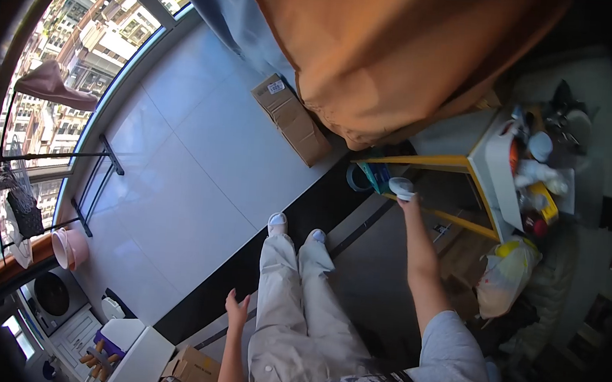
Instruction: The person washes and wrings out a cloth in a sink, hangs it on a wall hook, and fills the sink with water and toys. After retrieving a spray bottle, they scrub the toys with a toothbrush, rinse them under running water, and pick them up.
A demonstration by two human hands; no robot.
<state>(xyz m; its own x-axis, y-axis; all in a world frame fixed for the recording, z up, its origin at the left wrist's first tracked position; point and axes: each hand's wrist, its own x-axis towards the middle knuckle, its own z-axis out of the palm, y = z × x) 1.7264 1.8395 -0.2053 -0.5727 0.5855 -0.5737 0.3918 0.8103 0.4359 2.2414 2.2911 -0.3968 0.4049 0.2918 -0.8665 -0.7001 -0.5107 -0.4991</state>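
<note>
The right hand (407, 200) clamps its fingers on a white container (401, 186) — bumping the yellow frame (425, 159) could dislodge it. The left hand (237, 307) hangs empty, fingers apart.

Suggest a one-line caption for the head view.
Right hand holds a small pale round item near a yellow-framed unit; left hand is empty.

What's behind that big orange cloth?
Bluish fabric shows past the left edge of the orange cloth; the yellow-edged cabinet near your right hand shows past its lower edge. Whatever lies directly behind is covered.
</note>
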